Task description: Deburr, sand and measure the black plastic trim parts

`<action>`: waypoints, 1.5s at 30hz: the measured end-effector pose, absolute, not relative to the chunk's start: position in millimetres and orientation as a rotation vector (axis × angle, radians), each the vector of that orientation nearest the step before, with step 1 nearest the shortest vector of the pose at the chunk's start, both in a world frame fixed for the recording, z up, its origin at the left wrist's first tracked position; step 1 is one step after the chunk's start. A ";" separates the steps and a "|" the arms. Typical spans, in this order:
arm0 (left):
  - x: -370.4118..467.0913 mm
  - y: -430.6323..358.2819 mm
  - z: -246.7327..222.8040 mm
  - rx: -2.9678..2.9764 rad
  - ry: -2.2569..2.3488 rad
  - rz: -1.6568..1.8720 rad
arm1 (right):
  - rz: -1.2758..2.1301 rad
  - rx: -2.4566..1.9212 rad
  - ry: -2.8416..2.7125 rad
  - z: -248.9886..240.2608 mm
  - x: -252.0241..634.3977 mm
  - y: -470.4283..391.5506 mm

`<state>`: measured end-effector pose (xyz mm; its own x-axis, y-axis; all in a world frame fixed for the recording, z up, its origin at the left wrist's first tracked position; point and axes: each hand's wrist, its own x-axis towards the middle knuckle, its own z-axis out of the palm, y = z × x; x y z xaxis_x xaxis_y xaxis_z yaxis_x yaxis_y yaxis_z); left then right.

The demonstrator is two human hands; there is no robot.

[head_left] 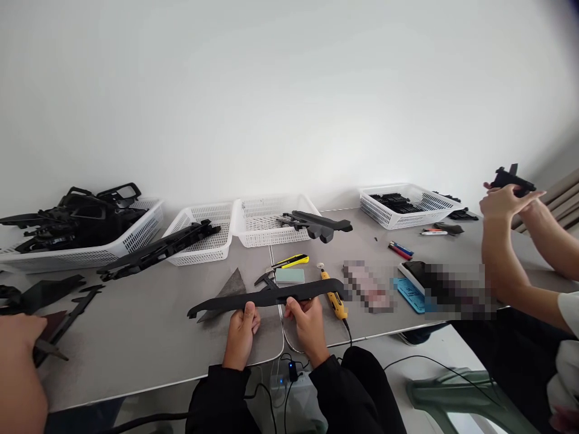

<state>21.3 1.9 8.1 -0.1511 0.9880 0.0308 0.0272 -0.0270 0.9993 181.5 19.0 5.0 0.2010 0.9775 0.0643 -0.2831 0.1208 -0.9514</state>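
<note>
A long black plastic part point(266, 297) is held level above the table's front edge. My left hand point(241, 334) grips it left of its middle, thumb on top and fingers curled beneath. On the right side, my right hand point(308, 325) pinches the same part between thumb and fingers. Behind the part lie a dark grey sheet point(233, 284), a pale green block point(290, 276) and a yellow utility knife point(293, 261). A yellow corded rotary tool point(337, 305) rests partly behind its right end.
White baskets point(203, 256) stand along the wall; black parts point(319, 224) lie across some. A person's hands point(502, 202) hold a black piece at right; another person's hand point(20, 337) is at far left. Pens point(400, 250) and a blue object point(409, 294) lie right.
</note>
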 end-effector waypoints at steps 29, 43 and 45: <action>25.7 -5.5 14.8 1.170 1.336 1.349 | 1.143 -0.969 -0.887 5.7 185.7 13.0; 21.8 -5.6 13.1 1.191 1.342 1.350 | 1.222 -0.879 -0.653 -0.2 186.7 16.1; 21.9 -4.5 9.4 1.144 1.344 1.392 | 1.229 -0.882 -0.664 -1.8 187.0 16.0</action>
<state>21.9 -4.5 9.4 -0.2047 0.9777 0.0464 0.0123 -0.0449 0.9989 187.0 16.0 -1.8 0.2270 0.9735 -0.0287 -0.5094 0.0936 -0.8554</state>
